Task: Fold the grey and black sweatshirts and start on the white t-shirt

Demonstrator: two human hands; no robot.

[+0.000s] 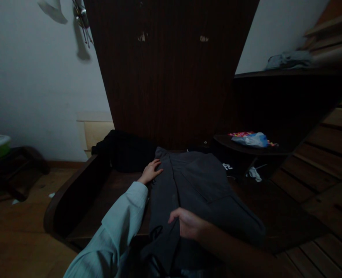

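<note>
A dark grey garment (201, 175) lies spread on a dark wooden bench. A slanted pocket seam crosses it, and a long strip of its cloth with black markings runs down the left side. My left hand (151, 172) rests on the far part of that strip, fingers apart and palm down. Lower down, my right hand (188, 223) grips the edge of the strip between thumb and fingers; the fingertips are partly hidden by the cloth. The near end of the garment falls into shadow.
Behind the garment's left corner sits a heap of black cloth (127, 148). A tall dark wooden panel (171, 77) rises at the back. To the right, a small shelf (225, 142) carries a plastic bag (253, 139). The bench's curved side (63, 193) stands at left.
</note>
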